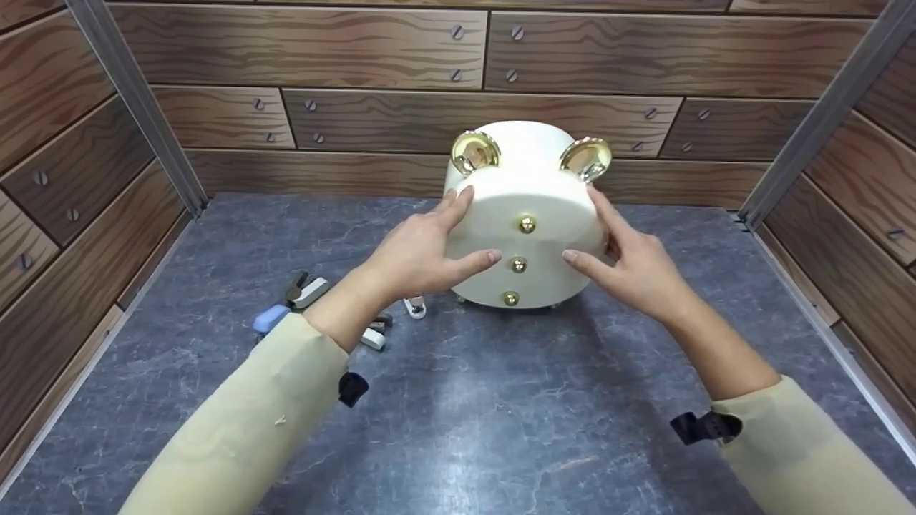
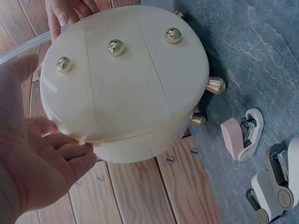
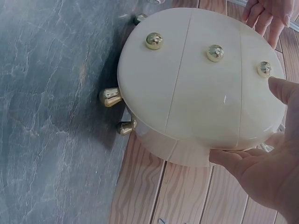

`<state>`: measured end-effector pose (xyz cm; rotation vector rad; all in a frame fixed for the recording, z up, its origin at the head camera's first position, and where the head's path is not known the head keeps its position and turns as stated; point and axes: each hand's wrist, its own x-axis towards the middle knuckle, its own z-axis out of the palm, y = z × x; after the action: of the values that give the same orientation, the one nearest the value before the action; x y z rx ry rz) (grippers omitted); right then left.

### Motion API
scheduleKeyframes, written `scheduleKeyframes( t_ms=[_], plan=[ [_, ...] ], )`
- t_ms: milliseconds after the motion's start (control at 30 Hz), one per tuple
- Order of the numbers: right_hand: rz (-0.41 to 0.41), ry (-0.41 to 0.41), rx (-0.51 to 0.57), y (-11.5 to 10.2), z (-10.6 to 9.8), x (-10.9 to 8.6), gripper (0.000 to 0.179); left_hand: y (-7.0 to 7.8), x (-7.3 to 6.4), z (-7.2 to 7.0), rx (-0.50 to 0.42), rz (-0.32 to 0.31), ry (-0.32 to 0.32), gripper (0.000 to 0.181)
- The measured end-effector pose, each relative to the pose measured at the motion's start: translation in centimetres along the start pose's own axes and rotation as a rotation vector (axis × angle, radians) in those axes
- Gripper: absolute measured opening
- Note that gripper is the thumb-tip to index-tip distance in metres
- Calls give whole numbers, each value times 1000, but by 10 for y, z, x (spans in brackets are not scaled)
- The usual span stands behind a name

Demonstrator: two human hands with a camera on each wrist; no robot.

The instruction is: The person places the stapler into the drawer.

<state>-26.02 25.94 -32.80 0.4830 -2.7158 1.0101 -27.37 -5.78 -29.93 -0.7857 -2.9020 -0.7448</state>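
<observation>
A glossy cream drawer box (image 1: pixel 522 250) with a rounded front, gold ear-shaped pieces on top and short gold feet (image 2: pixel 216 85) is between my two hands. Three round gold knobs (image 1: pixel 527 224) run down its front, one on each drawer panel. My left hand (image 1: pixel 422 254) touches the box's left side with its fingers, its thumb extended before the front. On the opposite side, my right hand (image 1: pixel 637 272) lays its fingers along the wall, the thumb close to a knob in the right wrist view. Both hands have fairly straight, relaxed fingers.
Several small staplers lie left of the box, partly behind my left forearm: a pink and white one (image 2: pixel 232 137), a blue one (image 1: pixel 270 319) and white ones (image 1: pixel 310 292). Wood-patterned walls (image 1: pixel 386 118) enclose the grey marbled tabletop (image 1: pixel 458 429) at the back and sides.
</observation>
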Motion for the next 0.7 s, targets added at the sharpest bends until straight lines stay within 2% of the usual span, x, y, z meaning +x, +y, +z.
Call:
scheduleKeyframes(
  t_ms=[167, 300, 433, 500, 600, 700],
  plan=[
    [-9, -3, 32, 3, -5, 1, 87, 2, 1, 2, 23, 6, 14, 101],
    [-22, 60, 37, 4, -16, 3, 83, 3, 0, 4, 47, 3, 18, 102],
    [-82, 166, -45, 1, -28, 11, 81, 3, -2, 5, 69, -2, 30, 102],
    [-132, 186, -102, -2, -34, 18, 80, 4, -2, 5, 77, -3, 43, 101],
    [-190, 158, -182, -7, -41, 30, 81, 8, -4, 4, 86, 7, 64, 101],
    [-204, 96, -230, -12, -47, 39, 80, 14, -5, 3, 89, 34, 79, 100]
  ],
)
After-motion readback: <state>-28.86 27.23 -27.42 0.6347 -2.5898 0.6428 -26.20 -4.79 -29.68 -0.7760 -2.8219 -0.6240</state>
